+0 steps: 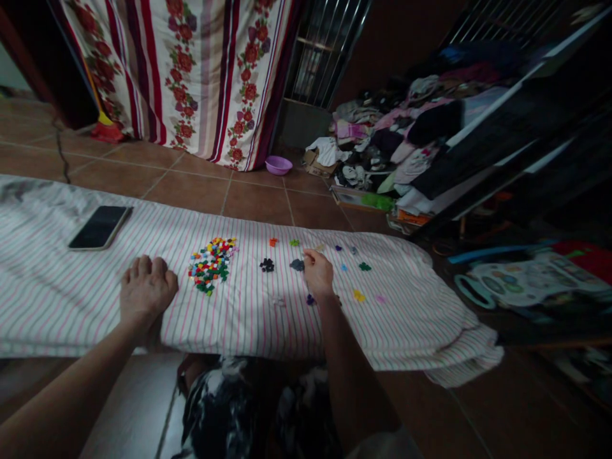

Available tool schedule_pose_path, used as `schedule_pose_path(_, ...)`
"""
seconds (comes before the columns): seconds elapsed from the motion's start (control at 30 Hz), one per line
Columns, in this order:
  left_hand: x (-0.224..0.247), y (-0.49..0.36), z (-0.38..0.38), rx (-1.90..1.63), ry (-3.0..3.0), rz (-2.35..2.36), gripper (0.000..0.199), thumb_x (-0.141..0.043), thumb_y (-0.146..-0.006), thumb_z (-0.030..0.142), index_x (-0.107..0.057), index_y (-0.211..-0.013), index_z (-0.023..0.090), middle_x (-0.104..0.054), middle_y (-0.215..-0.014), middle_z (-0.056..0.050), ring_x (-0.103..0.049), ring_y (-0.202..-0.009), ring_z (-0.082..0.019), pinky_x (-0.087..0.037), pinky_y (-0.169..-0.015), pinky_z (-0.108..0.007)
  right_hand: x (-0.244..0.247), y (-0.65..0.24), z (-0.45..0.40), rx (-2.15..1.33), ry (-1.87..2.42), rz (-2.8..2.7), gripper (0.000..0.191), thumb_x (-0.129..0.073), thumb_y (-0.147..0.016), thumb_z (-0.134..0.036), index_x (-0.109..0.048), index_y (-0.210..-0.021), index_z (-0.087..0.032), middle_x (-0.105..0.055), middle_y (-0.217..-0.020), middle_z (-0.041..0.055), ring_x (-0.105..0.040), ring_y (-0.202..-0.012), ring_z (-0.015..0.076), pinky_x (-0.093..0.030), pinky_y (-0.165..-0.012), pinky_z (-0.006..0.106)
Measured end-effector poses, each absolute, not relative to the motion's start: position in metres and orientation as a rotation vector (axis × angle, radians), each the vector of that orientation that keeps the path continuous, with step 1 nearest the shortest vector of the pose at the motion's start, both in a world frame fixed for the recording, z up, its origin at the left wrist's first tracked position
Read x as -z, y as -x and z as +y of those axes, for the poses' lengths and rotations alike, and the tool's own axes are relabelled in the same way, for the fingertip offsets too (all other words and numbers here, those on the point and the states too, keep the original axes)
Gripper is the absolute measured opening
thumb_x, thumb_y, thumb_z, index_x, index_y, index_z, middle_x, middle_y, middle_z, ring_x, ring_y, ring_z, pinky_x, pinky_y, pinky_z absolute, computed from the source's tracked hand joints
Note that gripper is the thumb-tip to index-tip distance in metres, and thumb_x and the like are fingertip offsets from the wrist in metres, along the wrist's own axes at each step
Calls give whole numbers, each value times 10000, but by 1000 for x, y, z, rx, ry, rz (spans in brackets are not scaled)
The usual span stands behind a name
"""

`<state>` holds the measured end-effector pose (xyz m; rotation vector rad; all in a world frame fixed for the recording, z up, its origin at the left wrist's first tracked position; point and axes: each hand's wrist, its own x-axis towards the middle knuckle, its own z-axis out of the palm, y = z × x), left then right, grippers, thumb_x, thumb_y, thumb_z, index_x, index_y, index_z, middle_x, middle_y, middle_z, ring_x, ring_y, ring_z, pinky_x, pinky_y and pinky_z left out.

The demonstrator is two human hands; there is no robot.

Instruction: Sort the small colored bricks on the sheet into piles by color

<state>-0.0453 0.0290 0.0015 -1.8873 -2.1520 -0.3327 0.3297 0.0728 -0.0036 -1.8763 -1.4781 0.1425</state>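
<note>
No readable text, phone screen (100, 227) dark — toy board (521, 282) print too blurred

A white cloth with thin pink stripes (239, 319) lies spread on the brown tiled floor (258, 197). The left hand (146, 290) rests flat on it near its near edge, just beside a heap of small mixed-colour beads (211, 264). The right hand (318, 274) has its fingers (310, 257) pinched beside a small dark bead pile (297, 264). A black smartphone (100, 227) lies near the cloth's far left edge.

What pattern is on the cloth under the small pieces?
The cloth is white with thin pink and dark stripes, clearest in the head view.
</note>
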Motion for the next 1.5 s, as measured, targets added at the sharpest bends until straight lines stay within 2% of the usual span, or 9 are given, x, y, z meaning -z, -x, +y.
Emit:
schedule_pose_path(0.1,-2,46,29,346,1891,-2169,299,-357,-871,283,-571,-1010,127,-583,-1104,-196,-508,-1157,-340,-431,-906,-457,-4,-306,73,-118,1745,-1501,297,-469,-841,-217,-728,-984,-194,-728,-964,86,-655,-877,208,-500,-843,339)
schedule_pose_path(0.3,-1,47,28,366,1899,-2191,319,-332,-883,285,-560,-1039,125,-571,-1133,-203,-483,-1177,-336,-402,-932,-457,-11,-239,69,-314,1472,-1697,210,-516,-859,-213,-705,-949,-204,-678,-898,42,-621,-777,155,-484,-757,268)
schedule_pose_path(0.5,3,49,30,328,1883,-2202,341,-312,-890,301,-552,-1055,124,-560,-1185,-200,-466,-1216,-323,-372,-975,-431,-14,-184,59,-534,1398,-2027,139,-595,-865,-179,-719,-905,-227,-637,-853,5,-592,-778,127,-445,-750,234)
schedule_pose_path(0.6,5,49,31,296,1863,-2197,364,-298,-893,310,-556,-1064,118,-558,-1205,-196,-462,-1232,-318,-363,-982,-421,-13,-168,55,-567,1392,-2168,124,-625,-877,-225,-732,-935,-247,-619,-865,2,-572,-794,134,-425,-730,239)
schedule_pose_path(0.9,7,50,33,282,1850,-2171,406,-275,-896,312,-575,-1065,97,-560,-1231,-205,-466,-1248,-326,-368,-973,-421,-1,-149,55,-437,1452,-2257,278,-585,-908,-251,-703,-1158,-281,-601,-1052,54,-535,-1015,192,-437,-898,311)
schedule_pose_path(1.2,4,48,32,317,1855,-2191,400,-304,-888,306,-587,-1078,98,-568,-1245,-218,-476,-1241,-337,-372,-967,-442,4,-142,57,-443,1473,-2286,249,-562,-881,-132,-721,-1022,-262,-611,-1020,46,-544,-1023,188,-429,-946,312)
schedule_pose_path(1.5,4,49,32,375,1874,-2218,420,-295,-879,314,-578,-1094,90,-550,-1269,-224,-449,-1274,-338,-354,-1000,-448,4,-138,56,-416,1498,-2307,270,-513,-905,-144,-704,-1062,-252,-613,-1040,60,-535,-1037,206,-424,-944,320)
